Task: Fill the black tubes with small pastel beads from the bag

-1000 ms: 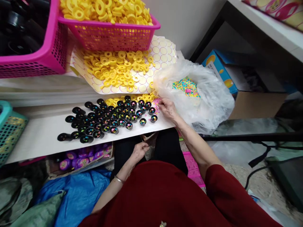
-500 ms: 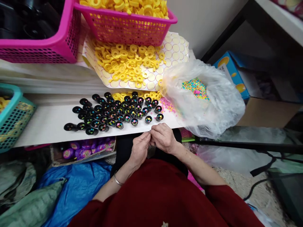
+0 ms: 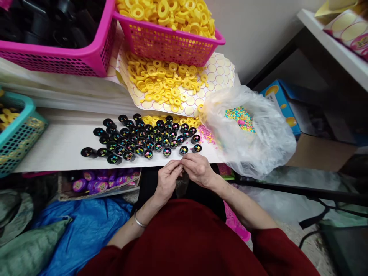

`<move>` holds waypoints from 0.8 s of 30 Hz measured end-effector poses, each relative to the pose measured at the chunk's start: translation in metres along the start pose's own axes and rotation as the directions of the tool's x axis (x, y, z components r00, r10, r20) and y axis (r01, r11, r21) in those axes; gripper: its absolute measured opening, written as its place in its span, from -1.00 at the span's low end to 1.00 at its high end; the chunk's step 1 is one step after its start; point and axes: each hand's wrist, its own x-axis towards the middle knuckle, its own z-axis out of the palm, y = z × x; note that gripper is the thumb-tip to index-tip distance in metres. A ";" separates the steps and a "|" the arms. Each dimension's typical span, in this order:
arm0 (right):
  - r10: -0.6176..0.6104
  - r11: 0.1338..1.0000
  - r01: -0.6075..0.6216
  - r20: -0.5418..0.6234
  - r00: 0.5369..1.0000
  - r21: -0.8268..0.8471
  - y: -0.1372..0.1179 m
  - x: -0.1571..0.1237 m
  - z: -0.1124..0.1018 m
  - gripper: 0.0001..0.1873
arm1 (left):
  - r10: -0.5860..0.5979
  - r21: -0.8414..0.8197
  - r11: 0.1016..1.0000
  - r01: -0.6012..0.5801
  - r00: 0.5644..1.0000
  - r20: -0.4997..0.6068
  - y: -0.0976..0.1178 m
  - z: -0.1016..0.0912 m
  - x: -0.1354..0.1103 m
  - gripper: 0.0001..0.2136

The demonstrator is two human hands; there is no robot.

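Observation:
My left hand [image 3: 167, 180] and my right hand [image 3: 199, 170] meet at the front edge of the white shelf [image 3: 66, 153]. Both are closed, thumbs and fingertips pinched together and touching each other. Whatever lies between the fingertips is too small or too hidden to name. Just beyond them stand many small black cups [image 3: 148, 154], most upright and holding colourful little beads. Nearest to my right hand are a cup [image 3: 197, 148] at the right end of the group and a scatter of pink beads [image 3: 207, 134].
A clear plastic bag [image 3: 258, 153] with colourful beads [image 3: 240, 118] sits at the right. Yellow rings [image 3: 161, 86] lie on a sticker sheet below a pink basket [image 3: 172, 43]. Another pink basket [image 3: 71, 61] holds black parts. A teal basket [image 3: 23, 134] stands left; purple packs [image 3: 97, 182] lie below.
The head view has shifted slightly, so the baskets and cups sit a little lower and further right in the picture. My hands stay together, fingertips still pinched.

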 end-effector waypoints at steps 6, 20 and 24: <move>0.115 0.990 -0.105 0.095 0.989 -0.096 0.018 0.057 -0.018 -0.70 | -0.040 -0.078 0.996 0.037 0.998 -0.040 -0.002 -0.006 -0.004 -0.74; 0.385 0.897 -0.226 0.423 0.820 -0.379 0.061 0.161 0.004 -0.70 | -0.440 0.383 0.862 0.331 0.864 0.244 -0.100 -0.033 -0.011 -0.82; 0.383 0.893 -0.201 0.445 0.810 -0.403 0.064 0.166 0.006 -0.67 | -0.459 0.379 0.855 0.353 0.855 0.239 -0.105 -0.033 -0.006 -0.81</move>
